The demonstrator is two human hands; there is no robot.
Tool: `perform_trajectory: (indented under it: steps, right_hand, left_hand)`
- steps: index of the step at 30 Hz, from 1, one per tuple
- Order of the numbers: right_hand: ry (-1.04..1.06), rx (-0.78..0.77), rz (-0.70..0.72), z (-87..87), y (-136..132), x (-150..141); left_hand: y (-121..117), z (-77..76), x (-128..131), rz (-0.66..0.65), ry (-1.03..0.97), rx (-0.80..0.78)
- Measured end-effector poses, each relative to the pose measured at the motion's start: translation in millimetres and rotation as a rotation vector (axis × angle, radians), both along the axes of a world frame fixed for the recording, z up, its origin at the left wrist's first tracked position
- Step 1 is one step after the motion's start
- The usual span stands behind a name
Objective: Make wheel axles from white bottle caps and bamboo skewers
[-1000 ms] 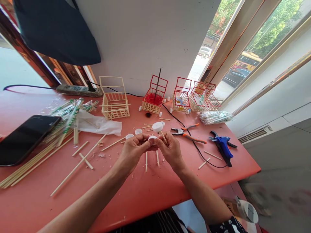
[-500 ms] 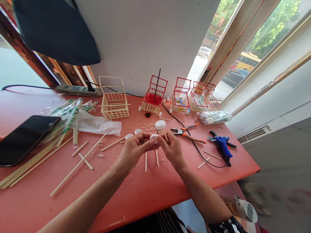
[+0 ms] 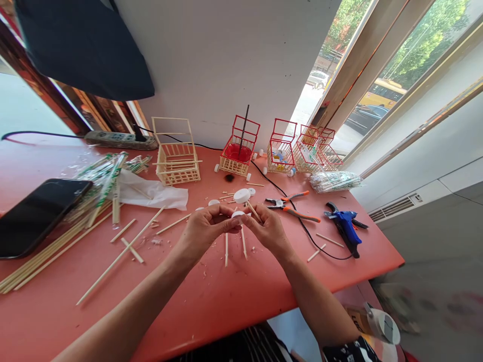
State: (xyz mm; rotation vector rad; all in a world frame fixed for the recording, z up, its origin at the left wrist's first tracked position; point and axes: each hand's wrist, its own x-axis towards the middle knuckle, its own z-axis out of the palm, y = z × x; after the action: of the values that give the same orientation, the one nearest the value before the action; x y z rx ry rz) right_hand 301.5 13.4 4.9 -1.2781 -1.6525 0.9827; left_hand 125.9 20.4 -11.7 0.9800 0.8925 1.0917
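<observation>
My left hand [image 3: 206, 226] and my right hand [image 3: 267, 229] meet above the middle of the table, thumbs and fingers pinching a small white bottle cap [image 3: 238, 214] between them. Fingers cover part of that cap. A thin wooden stick [image 3: 254, 211] also sticks up out of my right hand. At its upper end is another white bottle cap [image 3: 242, 195], which appears to be fixed on it. Beyond my left fingers lies one more white cap [image 3: 214, 202]. Below the hands, short wooden sticks [image 3: 227, 250] rest on the table.
Pliers [image 3: 290, 206] and a blue glue gun [image 3: 346, 225] with a cord lie to the right. A bare stick cart [image 3: 177, 161] and a red-trimmed cart [image 3: 238, 156] stand at the back. Leftward are a phone [image 3: 41, 216], bundled sticks [image 3: 56, 249] and a power strip [image 3: 118, 142].
The cap on the stick has swung slightly left as the right hand turned, uncovering a small white piece behind it. The pinched cap has tilted; both hands stay together.
</observation>
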Motion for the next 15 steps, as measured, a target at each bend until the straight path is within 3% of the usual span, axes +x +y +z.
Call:
perform_trajectory:
  steps: [8, 15]
  right_hand:
    - [0.062, -0.068, 0.074, 1.5, 0.3, 0.5]
    - [0.097, -0.035, 0.176, -0.2, 0.1, 1.5]
  left_hand:
    - [2.8, 0.7, -3.2, -0.075, 0.012, 0.058]
    - [0.0, 6.8, -6.0, -0.172, -0.032, 0.063]
